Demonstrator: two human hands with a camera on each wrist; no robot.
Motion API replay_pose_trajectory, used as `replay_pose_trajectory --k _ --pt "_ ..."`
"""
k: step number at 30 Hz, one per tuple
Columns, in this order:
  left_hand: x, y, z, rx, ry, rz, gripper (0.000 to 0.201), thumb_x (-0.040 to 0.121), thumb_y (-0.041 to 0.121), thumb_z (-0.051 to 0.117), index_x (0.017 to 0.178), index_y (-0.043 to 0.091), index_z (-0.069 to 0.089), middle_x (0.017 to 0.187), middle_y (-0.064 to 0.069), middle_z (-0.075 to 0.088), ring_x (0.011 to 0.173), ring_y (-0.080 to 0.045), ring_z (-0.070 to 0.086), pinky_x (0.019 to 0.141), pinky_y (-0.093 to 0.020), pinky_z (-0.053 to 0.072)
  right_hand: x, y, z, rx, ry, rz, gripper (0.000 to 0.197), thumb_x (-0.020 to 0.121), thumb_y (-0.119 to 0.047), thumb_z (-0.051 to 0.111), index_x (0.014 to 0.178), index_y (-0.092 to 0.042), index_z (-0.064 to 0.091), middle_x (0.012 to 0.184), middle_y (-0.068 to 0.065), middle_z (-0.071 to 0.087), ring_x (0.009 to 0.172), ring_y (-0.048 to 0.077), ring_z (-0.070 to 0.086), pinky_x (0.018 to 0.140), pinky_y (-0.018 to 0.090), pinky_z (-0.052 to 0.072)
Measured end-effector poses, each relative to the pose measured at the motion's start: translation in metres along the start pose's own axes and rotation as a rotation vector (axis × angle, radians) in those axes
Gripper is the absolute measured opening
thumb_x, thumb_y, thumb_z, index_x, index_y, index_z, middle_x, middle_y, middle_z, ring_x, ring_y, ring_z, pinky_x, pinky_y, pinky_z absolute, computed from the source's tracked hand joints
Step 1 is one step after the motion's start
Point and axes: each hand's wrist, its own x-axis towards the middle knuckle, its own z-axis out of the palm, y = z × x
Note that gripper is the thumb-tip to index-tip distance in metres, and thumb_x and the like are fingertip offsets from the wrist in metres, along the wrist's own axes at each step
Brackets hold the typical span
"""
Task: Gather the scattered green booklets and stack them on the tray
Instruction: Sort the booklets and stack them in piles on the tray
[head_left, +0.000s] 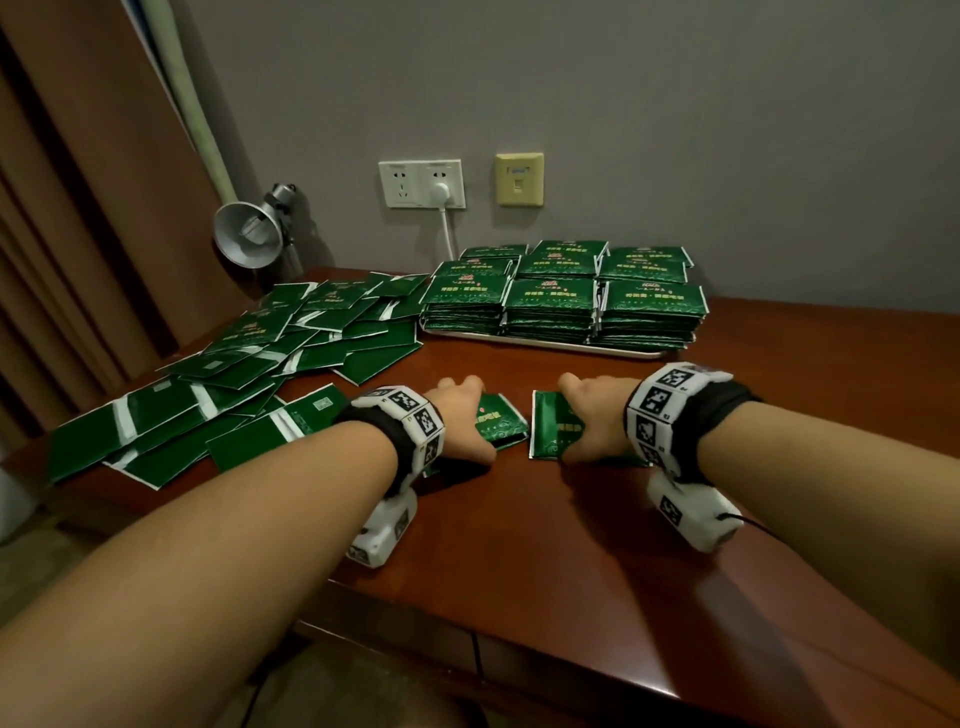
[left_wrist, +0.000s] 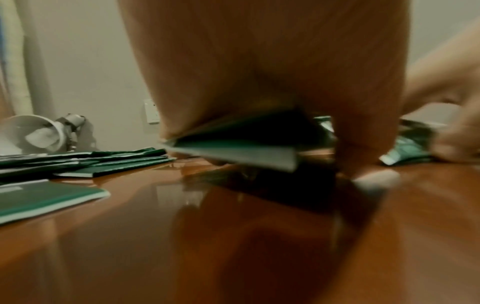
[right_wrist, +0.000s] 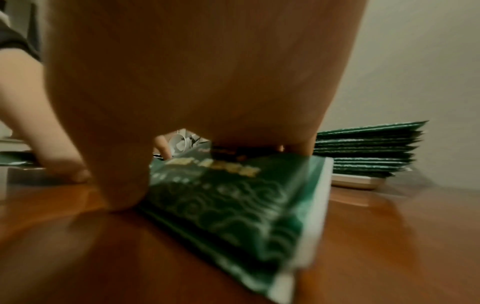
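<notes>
My left hand (head_left: 464, 415) grips a small bundle of green booklets (left_wrist: 233, 151), thumb (left_wrist: 363, 133) on one side and fingers on the other, its near edge raised just off the table. Beside it, my right hand (head_left: 592, 418) lies over another green booklet (right_wrist: 233, 197) and holds it by its edges, thumb (right_wrist: 122, 185) against its left side. The two hands sit side by side at mid-table. Behind them a white tray (head_left: 545, 347) carries several stacks of green booklets (head_left: 550, 304). A loose heap of scattered booklets (head_left: 234, 374) covers the table's left side.
A metal desk lamp (head_left: 249, 234) stands at the back left near a brown curtain (head_left: 78, 208). A wall socket (head_left: 421, 184) with a white plug and cord sits behind the tray. The red-brown table (head_left: 571, 545) shows bare wood in front of my hands and to the right.
</notes>
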Motion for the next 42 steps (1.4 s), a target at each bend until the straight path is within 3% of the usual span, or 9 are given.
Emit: replay_pose_trajectory --k 2,5,9,16,21,26,31,37,42 --pt "0.000 -0.003 -0.003 -0.008 0.000 -0.003 0.099 0.061 0.056 0.078 0.138 0.020 0.027 0.117 -0.006 0.048 0.095 -0.023 0.057 0.076 -0.037 0.055 -0.006 0.002 0.002 0.026 -0.009 0.025 0.075 0.067 -0.066 0.072 0.108 -0.018 0.033 0.099 0.001 0.056 0.084 0.021 0.057 0.070 0.034 0.048" --pt "-0.002 -0.001 -0.013 0.034 0.053 0.005 0.103 0.058 0.058 0.080 0.138 0.020 0.027 0.119 -0.006 0.050 0.097 -0.023 0.057 0.079 -0.038 0.055 -0.012 0.007 -0.001 0.028 -0.017 0.076 0.089 0.058 -0.068 0.077 0.117 -0.018 0.033 0.108 0.002 0.053 0.093 0.022 0.057 0.074 0.034 0.048" --pt "0.001 0.009 -0.034 0.090 0.186 0.039 0.088 0.061 0.050 0.072 0.135 0.023 0.034 0.119 -0.003 0.050 0.108 -0.026 0.053 0.089 -0.046 0.050 -0.014 0.018 -0.012 -0.002 0.101 0.088 0.084 0.066 -0.064 0.073 0.124 -0.015 0.037 0.117 0.007 0.048 0.103 0.027 0.055 0.085 0.041 0.050" --pt "0.037 0.040 -0.069 0.164 0.277 0.157 0.088 0.072 0.040 0.080 0.143 0.020 0.032 0.131 -0.007 0.044 0.123 -0.029 0.041 0.100 -0.048 0.042 -0.012 0.062 -0.042 -0.074 0.266 0.195 0.091 0.074 -0.069 0.064 0.146 -0.025 0.030 0.135 0.006 0.043 0.127 0.029 0.038 0.103 0.045 0.038" --pt "0.080 0.062 -0.092 0.189 0.291 0.218 0.088 0.073 0.038 0.081 0.143 0.020 0.032 0.133 -0.008 0.045 0.124 -0.029 0.041 0.100 -0.047 0.042 0.001 0.104 -0.065 -0.068 0.277 0.296 0.091 0.072 -0.059 0.072 0.145 -0.022 0.031 0.137 0.008 0.043 0.128 0.031 0.037 0.098 0.046 0.041" --pt "0.123 0.080 -0.109 0.183 0.281 0.262 0.091 0.072 0.037 0.082 0.145 0.016 0.032 0.136 -0.010 0.045 0.125 -0.032 0.039 0.103 -0.045 0.039 0.034 0.127 -0.080 -0.054 0.240 0.331 0.089 0.074 -0.059 0.071 0.146 -0.022 0.032 0.136 0.007 0.044 0.126 0.031 0.037 0.094 0.045 0.042" --pt "0.158 0.085 -0.115 0.211 0.236 0.276 0.093 0.071 0.039 0.083 0.146 0.017 0.032 0.138 -0.009 0.045 0.126 -0.031 0.038 0.102 -0.044 0.040 0.069 0.141 -0.086 -0.067 0.173 0.322 0.090 0.072 -0.063 0.071 0.145 -0.025 0.035 0.135 0.007 0.046 0.124 0.033 0.040 0.100 0.046 0.042" --pt "0.175 0.085 -0.112 0.237 0.200 0.290 0.093 0.072 0.045 0.081 0.147 0.019 0.032 0.144 -0.005 0.043 0.130 -0.030 0.036 0.103 -0.040 0.037 0.092 0.143 -0.088 -0.088 0.114 0.315 0.097 0.062 -0.072 0.072 0.139 -0.021 0.042 0.128 0.006 0.053 0.115 0.032 0.049 0.097 0.048 0.045" --pt "0.172 0.084 -0.111 0.250 0.216 0.266 0.101 0.068 0.050 0.082 0.148 0.022 0.029 0.141 -0.009 0.038 0.130 -0.031 0.034 0.106 -0.045 0.038 0.090 0.139 -0.089 -0.103 0.113 0.310 0.105 0.059 -0.072 0.074 0.143 -0.024 0.036 0.136 0.004 0.049 0.120 0.032 0.046 0.098 0.051 0.045"
